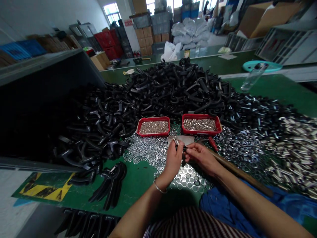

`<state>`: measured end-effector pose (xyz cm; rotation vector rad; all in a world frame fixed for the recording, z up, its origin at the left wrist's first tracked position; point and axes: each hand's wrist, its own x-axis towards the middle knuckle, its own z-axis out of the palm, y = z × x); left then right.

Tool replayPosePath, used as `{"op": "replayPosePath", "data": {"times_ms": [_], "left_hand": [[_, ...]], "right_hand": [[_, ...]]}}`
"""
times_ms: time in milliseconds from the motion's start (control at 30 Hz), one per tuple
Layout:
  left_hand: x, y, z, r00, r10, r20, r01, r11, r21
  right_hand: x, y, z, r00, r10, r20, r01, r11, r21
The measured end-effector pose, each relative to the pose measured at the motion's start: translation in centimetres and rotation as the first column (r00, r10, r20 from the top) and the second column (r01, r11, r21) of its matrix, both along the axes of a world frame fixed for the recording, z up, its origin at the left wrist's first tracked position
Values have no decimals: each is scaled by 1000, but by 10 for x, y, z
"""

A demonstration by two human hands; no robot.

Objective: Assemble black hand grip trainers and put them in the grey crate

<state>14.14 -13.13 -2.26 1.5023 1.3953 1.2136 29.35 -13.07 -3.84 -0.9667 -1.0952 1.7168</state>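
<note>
My left hand (174,162) and my right hand (201,158) meet at the middle of the green workbench (133,185). Between their fingers is a small black fitting with a threaded metal bolt (178,143) and a washer on it. Loose steel washers (148,152) lie spread beneath my hands, beside a flat metal plate (188,139). Just beyond sit two red trays of small metal parts (153,126) (201,124). A wooden-handled tool (237,172) lies by my right forearm, near a red-handled tool (213,143).
A heap of black curved plastic parts (163,96) rises behind the trays, and metal sleeves (292,152) cover the right side. A dark bin (44,115) stands at left. Blue cloth (223,205) lies on my lap. Cartons and white sacks stand beyond.
</note>
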Motion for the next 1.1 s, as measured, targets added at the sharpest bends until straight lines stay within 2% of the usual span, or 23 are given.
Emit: {"op": "replayPosePath", "data": {"times_ms": [33, 67, 100, 133, 200, 233, 267, 300, 367, 400, 467, 533, 567, 600, 633, 667, 700, 767, 800, 833, 967, 1033, 1100], "left_hand": [[1, -1, 2, 1000, -9, 10, 9, 1000, -11], [2, -1, 5, 999, -26, 24, 27, 999, -20], [3, -2, 8, 998, -51, 36, 52, 998, -30], [3, -3, 11, 996, -75, 46, 77, 996, -40], [2, -5, 15, 992, -114, 61, 117, 992, -55], [2, -5, 16, 990, -123, 71, 127, 990, -61], [2, -4, 16, 988, -125, 85, 131, 989, -69], [2, -2, 14, 987, -123, 106, 132, 988, -80], [3, 3, 8, 981, -105, 164, 125, 985, -118], [3, 6, 4, 978, -87, 190, 114, 984, -139], [3, 14, -2, 975, -47, 219, 85, 982, -169], [-1, 21, -4, 975, -19, 224, 59, 982, -177], [-4, 24, -4, 975, -10, 221, 50, 983, -175], [-7, 27, -4, 975, -1, 223, 41, 984, -175], [-9, 29, -3, 973, 10, 231, 32, 983, -179], [-11, 31, -3, 970, 26, 241, 21, 982, -188], [-11, 31, -3, 967, 40, 252, 13, 979, -203], [-6, 29, -3, 959, 53, 279, 18, 970, -244], [-2, 27, -4, 957, 47, 287, 31, 965, -261], [3, 24, -4, 956, 35, 292, 46, 962, -269], [16, 14, -5, 944, 8, 329, 85, 960, -267], [15, 13, -7, 916, 49, 398, 78, 951, -298], [11, 14, -9, 868, 104, 485, 73, 940, -334]], "right_hand": [[3, -1, 1, 991, -63, 114, 46, 989, 142], [5, -2, 3, 963, -144, 228, 67, 946, 317], [8, -3, 5, 918, -235, 320, 49, 868, 495], [11, -4, 7, 869, -318, 379, -2, 763, 647], [13, -6, 9, 804, -426, 416, -126, 560, 819], [12, -7, 9, 785, -463, 412, -152, 500, 852], [10, -7, 9, 761, -504, 409, -149, 477, 866], [8, -6, 8, 726, -551, 410, -128, 478, 869], [4, -5, 6, 641, -619, 455, -97, 522, 848], [4, -4, 6, 610, -614, 501, -120, 553, 825], [15, -5, 6, 599, -508, 620, -258, 610, 749], [46, -6, 7, 583, -390, 713, -383, 642, 664], [70, -6, 7, 553, -380, 741, -398, 661, 636], [98, -4, 7, 497, -424, 757, -369, 686, 627], [128, -1, 6, 398, -498, 771, -308, 719, 623], [160, 3, 4, 257, -584, 770, -232, 736, 636], [191, 9, 2, 87, -619, 781, -192, 758, 623], [242, 22, -2, -212, -544, 812, -205, 837, 508], [261, 28, -5, -253, -517, 818, -204, 855, 477], [275, 33, -6, -282, -487, 827, -215, 872, 441], [303, 43, -4, -257, -406, 877, -277, 901, 335], [312, 42, 4, -255, -354, 900, -288, 916, 279], [313, 39, 17, -243, -388, 889, -260, 909, 326]]}}
